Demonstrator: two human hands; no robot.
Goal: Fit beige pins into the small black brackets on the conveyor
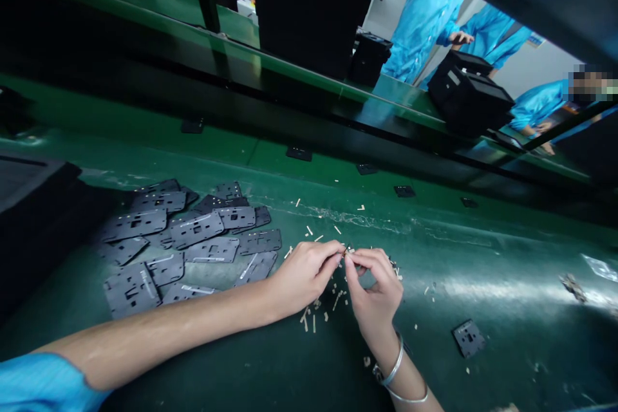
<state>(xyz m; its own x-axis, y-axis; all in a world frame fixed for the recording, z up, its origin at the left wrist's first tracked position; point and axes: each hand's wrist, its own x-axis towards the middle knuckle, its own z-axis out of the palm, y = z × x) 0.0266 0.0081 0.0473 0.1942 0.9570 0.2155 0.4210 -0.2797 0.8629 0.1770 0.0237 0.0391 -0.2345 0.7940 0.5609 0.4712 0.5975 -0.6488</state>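
While the green bench (483, 283) is filling most of the view, a conveyor belt (270, 151) is running along its far edge and carrying a few small dark parts, spaced well apart. Beyond it, black bins (468, 100) are standing on a raised shelf, and co-workers in blue gowns (425, 19) are standing behind them. Their hands are staying well away from this bench.

At the left, a heap of flat grey plates (193, 232) is lying loosely fanned and overlapping, near the left hand (304, 273), probably so that one can be drawn off without stretching. Both forearms are lying low over the bench, which seems to be steadying the fine grip. The right hand (376, 290), with bangles (393, 370) at its wrist, is meeting the left hand fingertip to fingertip. A single small plate (467, 337) is lying apart on the right.

Pale strips (313, 318) are lying scattered under and around the hands, likely dropped where the fingers are working. The small piece (347, 251) is sitting just above the bench, in the middle of the view. Thumb and forefinger of each hand are closing on it from opposite sides, a pinch suited to something so tiny. What it is cannot be told.
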